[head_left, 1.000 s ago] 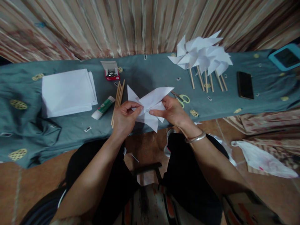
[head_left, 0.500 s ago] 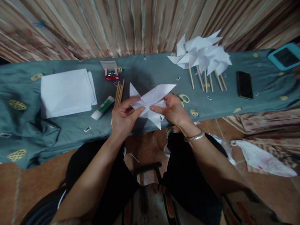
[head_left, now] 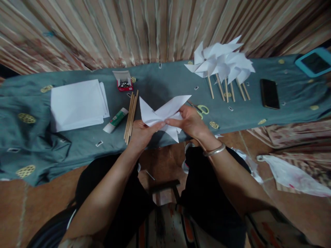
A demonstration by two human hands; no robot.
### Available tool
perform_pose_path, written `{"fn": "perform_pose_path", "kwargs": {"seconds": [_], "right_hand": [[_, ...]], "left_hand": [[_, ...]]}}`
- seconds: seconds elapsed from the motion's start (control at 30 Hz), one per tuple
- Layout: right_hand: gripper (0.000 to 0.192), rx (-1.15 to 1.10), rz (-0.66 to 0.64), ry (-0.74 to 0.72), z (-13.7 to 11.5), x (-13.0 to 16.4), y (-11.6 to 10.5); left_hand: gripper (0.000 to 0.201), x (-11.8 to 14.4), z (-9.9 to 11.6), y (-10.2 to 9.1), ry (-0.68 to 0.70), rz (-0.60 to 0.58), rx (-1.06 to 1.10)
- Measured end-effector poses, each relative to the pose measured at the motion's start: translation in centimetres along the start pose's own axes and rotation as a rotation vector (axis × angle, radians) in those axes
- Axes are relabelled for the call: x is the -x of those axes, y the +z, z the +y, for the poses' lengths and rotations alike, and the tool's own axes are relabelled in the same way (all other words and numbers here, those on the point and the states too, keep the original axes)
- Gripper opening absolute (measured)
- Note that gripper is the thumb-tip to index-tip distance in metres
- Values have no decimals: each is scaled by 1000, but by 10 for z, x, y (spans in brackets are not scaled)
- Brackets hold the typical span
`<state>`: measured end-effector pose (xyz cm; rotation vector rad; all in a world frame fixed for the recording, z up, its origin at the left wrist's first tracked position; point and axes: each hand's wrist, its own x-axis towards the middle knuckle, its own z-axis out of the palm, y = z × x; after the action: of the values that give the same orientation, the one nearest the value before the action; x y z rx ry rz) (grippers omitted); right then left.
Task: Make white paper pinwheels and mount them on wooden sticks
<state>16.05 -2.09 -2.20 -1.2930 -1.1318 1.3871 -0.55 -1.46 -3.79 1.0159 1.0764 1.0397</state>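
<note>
A white paper pinwheel (head_left: pixel 169 107), its pointed blades folded toward the centre, is held between both hands above the table's front edge. My left hand (head_left: pixel 142 134) grips its left side, thumb pressed at the centre. My right hand (head_left: pixel 192 122) pinches it from the right, its thumb tip meeting the left one at the middle. The fingers beneath the paper are partly hidden. Just left of my left hand lie several wooden sticks (head_left: pixel 131 115) and a green-and-white glue stick (head_left: pixel 116 120). Scissors with pale green handles (head_left: pixel 203 109) lie beyond my right hand.
White paper sheets (head_left: pixel 77 106) are stacked at left. An open red box (head_left: pixel 124 85) holds small metal pieces. Several finished pinwheels (head_left: pixel 222 60) on sticks lie at the back right, near a black phone (head_left: pixel 269 93) and a blue-framed device (head_left: pixel 314 62). A curtain (head_left: pixel 155 31) hangs behind.
My left hand has shifted down and its thumb has moved in to the pinwheel's centre, against my right thumb. The left blade stands wider. My view has turned slightly.
</note>
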Motion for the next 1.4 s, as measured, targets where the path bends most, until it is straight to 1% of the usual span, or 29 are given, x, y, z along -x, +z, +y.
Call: {"fn": "perform_pose_path", "kwargs": {"seconds": [0.07,0.13,0.27,0.43,0.53,0.67,0.77,0.83,0.9,1.0,1.2,1.4], "right_hand": [[46,12,-1,0,0,0,0],[46,15,2,3,0,0,-1],[47,28,-3,20,-1,0,-2],[48,57,-19,27,0,0,-2],[48,45,-26,19,1,-1,-1],[51,1,-32,12,1,0,1],[52,-43,-46,28,-1,2,-2],[52,-54,-50,49,-2,3,-5],[51,-42,-43,67,-1,3,-7],[50,-25,-32,73,1,3,-7],[43,-29,27,56,4,1,-2],[45,-1,63,38,4,2,-2]], "left_hand": [[29,-1,0,0,23,9,-23],[28,-2,0,-1,25,-7,-22],[30,-3,-3,-5,34,-17,-34],[36,-4,-7,-7,63,18,-74],[34,-5,-8,-8,82,30,-78],[32,-6,-12,-10,104,82,-105],[37,-8,-14,-11,78,124,-120],[40,-9,-15,-10,45,139,-89],[42,-10,-15,-9,25,139,-40],[41,-11,-17,-9,36,138,-7],[38,-11,-20,-10,37,140,-12],[40,-9,-19,-11,25,150,-74]]}}
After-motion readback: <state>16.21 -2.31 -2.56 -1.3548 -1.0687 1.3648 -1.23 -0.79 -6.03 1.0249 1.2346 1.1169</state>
